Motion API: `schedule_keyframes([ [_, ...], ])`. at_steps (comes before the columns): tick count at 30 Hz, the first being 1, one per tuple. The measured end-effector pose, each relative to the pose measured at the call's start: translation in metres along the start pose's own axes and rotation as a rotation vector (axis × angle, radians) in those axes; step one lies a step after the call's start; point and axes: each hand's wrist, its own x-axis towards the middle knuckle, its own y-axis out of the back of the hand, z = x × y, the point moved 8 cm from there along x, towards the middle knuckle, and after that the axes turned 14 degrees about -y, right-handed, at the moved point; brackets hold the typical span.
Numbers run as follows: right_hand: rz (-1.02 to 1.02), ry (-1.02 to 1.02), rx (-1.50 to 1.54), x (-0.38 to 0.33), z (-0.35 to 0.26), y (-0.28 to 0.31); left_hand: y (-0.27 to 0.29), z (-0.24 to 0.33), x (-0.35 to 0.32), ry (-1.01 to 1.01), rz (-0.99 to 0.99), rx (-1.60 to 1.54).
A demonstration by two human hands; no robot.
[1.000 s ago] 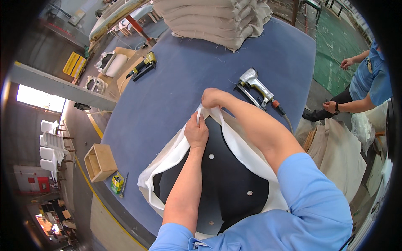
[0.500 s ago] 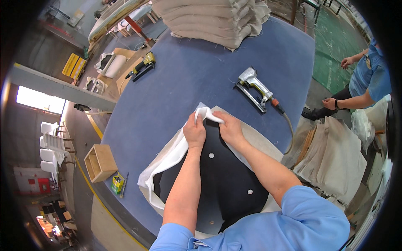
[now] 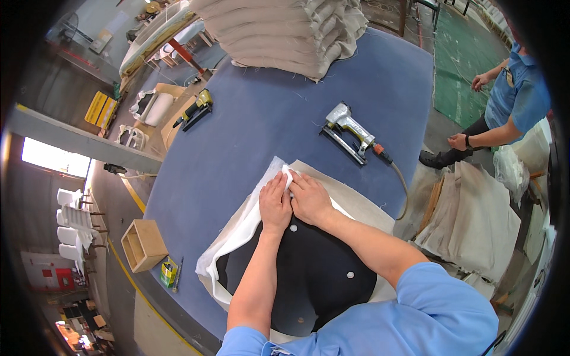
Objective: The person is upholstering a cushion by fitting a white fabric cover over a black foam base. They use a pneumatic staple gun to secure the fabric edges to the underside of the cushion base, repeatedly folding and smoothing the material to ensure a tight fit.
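My left hand [image 3: 275, 202] and my right hand [image 3: 309, 199] lie side by side, touching, on the far edge of the black round seat board [image 3: 309, 273]. Both hands are flat with fingers close together, and they press the white padding [image 3: 237, 237] down over that edge. My fingertips [image 3: 287, 175] pinch a small white fold right where the two hands meet. The board lies under my wrists and runs back toward me, at the near edge of the blue bench [image 3: 261, 113]. The white padding sticks out past the board on the left side. A beige cloth [image 3: 356, 199] lies under it all. A silver staple gun [image 3: 350, 130] lies in the middle of the bench, beyond my right hand and apart from it. A stack of beige cloth [image 3: 285, 29] sits at the far edge.
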Motion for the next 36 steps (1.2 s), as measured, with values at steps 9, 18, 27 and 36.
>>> schedule_keyframes([
  [9, -0.023, -0.111, 0.065, 0.011, 0.000, -0.002, 0.003, 0.007, 0.012, -0.137, 0.007, -0.004],
  [18, -0.285, -0.071, -0.090, -0.017, 0.011, 0.019, -0.002, 0.030, 0.008, 0.142, 0.043, 0.016],
  [27, -0.599, -0.090, -0.160, -0.120, 0.033, 0.071, 0.019, 0.056, 0.020, 0.093, -0.014, 0.219],
  [36, -0.461, -0.067, -0.204, -0.162, 0.050, 0.076, 0.019, 0.080, 0.029, 0.174, -0.012, 0.188],
])
